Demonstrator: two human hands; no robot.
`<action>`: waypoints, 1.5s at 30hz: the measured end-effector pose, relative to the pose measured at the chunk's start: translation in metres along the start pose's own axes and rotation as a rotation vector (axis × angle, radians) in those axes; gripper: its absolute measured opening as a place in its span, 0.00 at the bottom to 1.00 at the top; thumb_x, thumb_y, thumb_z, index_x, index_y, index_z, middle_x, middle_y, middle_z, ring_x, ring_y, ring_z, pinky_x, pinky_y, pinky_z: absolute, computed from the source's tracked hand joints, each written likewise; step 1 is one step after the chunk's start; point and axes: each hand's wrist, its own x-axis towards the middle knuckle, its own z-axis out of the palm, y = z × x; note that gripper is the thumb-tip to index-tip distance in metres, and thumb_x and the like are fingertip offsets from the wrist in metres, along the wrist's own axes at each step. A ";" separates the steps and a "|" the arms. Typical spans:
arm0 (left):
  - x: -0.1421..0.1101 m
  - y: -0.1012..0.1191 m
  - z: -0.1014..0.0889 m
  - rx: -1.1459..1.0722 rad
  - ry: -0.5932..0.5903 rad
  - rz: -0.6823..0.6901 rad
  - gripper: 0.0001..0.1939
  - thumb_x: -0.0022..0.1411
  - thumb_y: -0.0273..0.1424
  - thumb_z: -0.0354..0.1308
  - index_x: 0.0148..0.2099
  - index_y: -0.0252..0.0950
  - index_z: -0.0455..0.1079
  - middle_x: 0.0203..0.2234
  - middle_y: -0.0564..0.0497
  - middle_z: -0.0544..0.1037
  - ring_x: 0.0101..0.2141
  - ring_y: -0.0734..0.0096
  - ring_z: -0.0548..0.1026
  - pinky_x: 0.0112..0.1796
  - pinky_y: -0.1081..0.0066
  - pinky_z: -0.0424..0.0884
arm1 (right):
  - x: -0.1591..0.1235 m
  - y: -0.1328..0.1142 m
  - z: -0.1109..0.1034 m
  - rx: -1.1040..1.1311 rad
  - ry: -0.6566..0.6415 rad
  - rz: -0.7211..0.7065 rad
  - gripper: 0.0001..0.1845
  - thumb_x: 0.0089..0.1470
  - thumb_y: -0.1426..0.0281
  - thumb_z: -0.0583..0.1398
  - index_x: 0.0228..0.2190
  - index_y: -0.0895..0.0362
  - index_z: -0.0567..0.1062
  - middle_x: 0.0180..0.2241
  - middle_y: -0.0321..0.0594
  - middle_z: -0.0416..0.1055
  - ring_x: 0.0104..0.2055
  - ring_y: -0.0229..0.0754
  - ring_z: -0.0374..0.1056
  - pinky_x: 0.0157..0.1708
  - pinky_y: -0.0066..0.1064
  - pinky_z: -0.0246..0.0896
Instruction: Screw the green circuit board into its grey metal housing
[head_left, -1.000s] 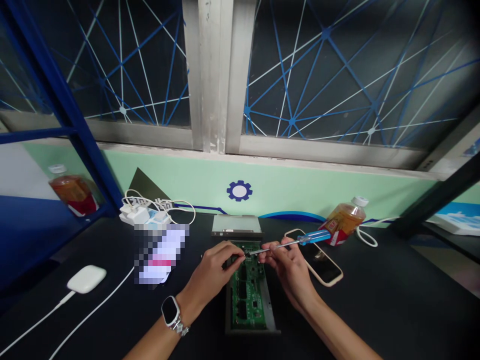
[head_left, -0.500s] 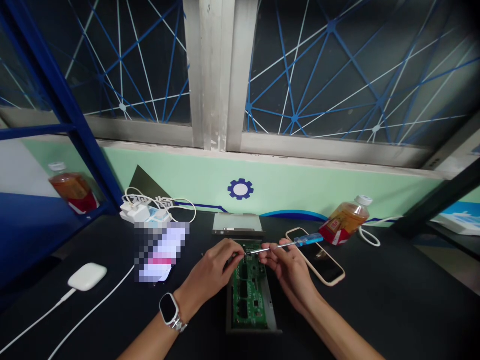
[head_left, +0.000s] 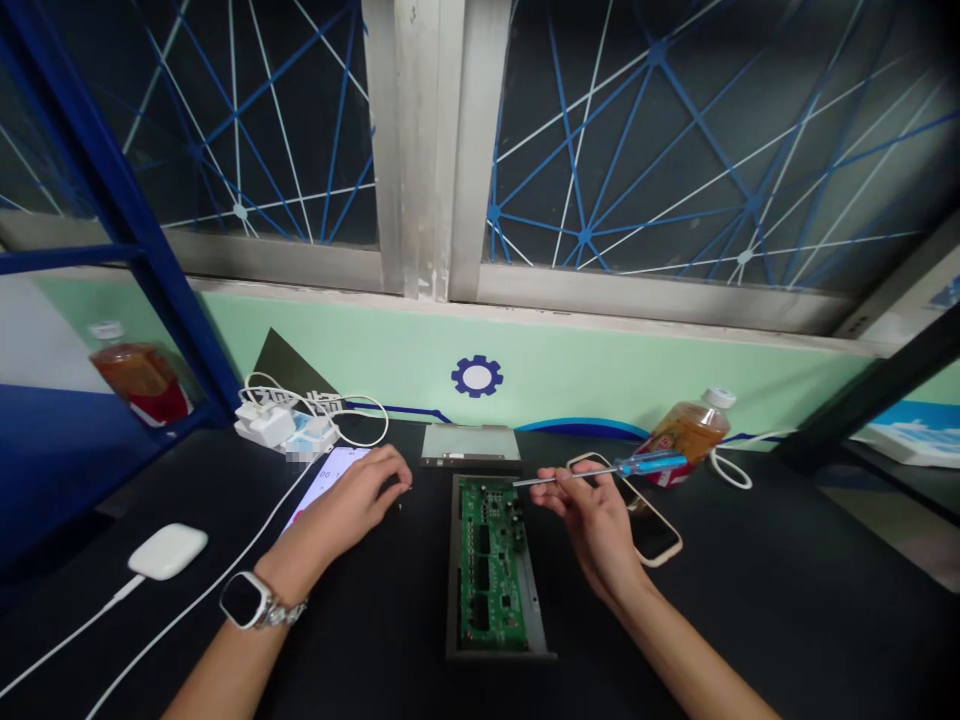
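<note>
A green circuit board (head_left: pixel 491 565) lies in an open grey metal case (head_left: pixel 450 570) in the middle of the dark table. My right hand (head_left: pixel 592 520) is shut on a blue-handled screwdriver (head_left: pixel 651 463), whose steel shaft points left, its tip just above the board's top edge. My left hand (head_left: pixel 352 500) rests to the left of the board, fingers curled, with nothing showing in them. Under it lies a lit smartphone (head_left: pixel 326 477). A tiny speck (head_left: pixel 400 506) sits on the table near those fingertips.
A flat metal cover (head_left: pixel 470 445) lies beyond the board. A beige-cased phone (head_left: pixel 649 530) lies under my right hand, and an orange-labelled bottle (head_left: pixel 688 432) lies behind it. At left are a white charger with cables (head_left: pixel 274 425) and a white earbud case (head_left: pixel 167 551).
My left hand has moved left off the board and now lies over the phone. The screwdriver tip has drawn back from the board, up and to the right.
</note>
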 end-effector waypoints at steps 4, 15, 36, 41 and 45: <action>-0.004 -0.026 0.011 0.047 -0.059 -0.033 0.05 0.61 0.24 0.53 0.35 0.36 0.70 0.36 0.50 0.70 0.39 0.66 0.70 0.42 0.67 0.67 | -0.004 0.005 0.002 -0.035 -0.023 0.016 0.19 0.53 0.67 0.66 0.38 0.52 0.60 0.33 0.40 0.79 0.31 0.43 0.77 0.36 0.36 0.72; -0.010 -0.022 0.016 0.029 -0.095 -0.175 0.11 0.59 0.30 0.56 0.45 0.39 0.72 0.41 0.48 0.72 0.42 0.63 0.72 0.43 0.66 0.68 | -0.006 0.007 0.005 -0.047 -0.036 0.024 0.20 0.52 0.66 0.67 0.37 0.52 0.59 0.32 0.40 0.79 0.31 0.45 0.76 0.35 0.39 0.71; 0.009 0.022 0.007 0.364 -0.205 -0.003 0.22 0.52 0.21 0.58 0.51 0.38 0.69 0.47 0.46 0.71 0.46 0.59 0.71 0.45 0.64 0.66 | -0.001 0.009 -0.001 -0.065 -0.065 0.007 0.22 0.50 0.63 0.68 0.37 0.52 0.60 0.33 0.39 0.79 0.31 0.46 0.77 0.35 0.40 0.72; 0.023 0.079 0.014 0.401 -0.355 0.309 0.26 0.47 0.19 0.63 0.50 0.40 0.69 0.48 0.46 0.73 0.51 0.54 0.68 0.51 0.59 0.62 | -0.002 0.008 0.000 -0.057 -0.040 0.018 0.23 0.48 0.62 0.69 0.37 0.52 0.61 0.32 0.38 0.79 0.30 0.46 0.77 0.34 0.39 0.73; 0.029 0.081 0.026 0.307 -0.364 0.333 0.20 0.46 0.20 0.65 0.42 0.41 0.71 0.39 0.48 0.77 0.44 0.55 0.73 0.49 0.59 0.63 | 0.002 0.003 -0.002 -0.064 -0.012 -0.014 0.22 0.49 0.63 0.68 0.36 0.52 0.59 0.30 0.37 0.79 0.28 0.44 0.77 0.31 0.37 0.73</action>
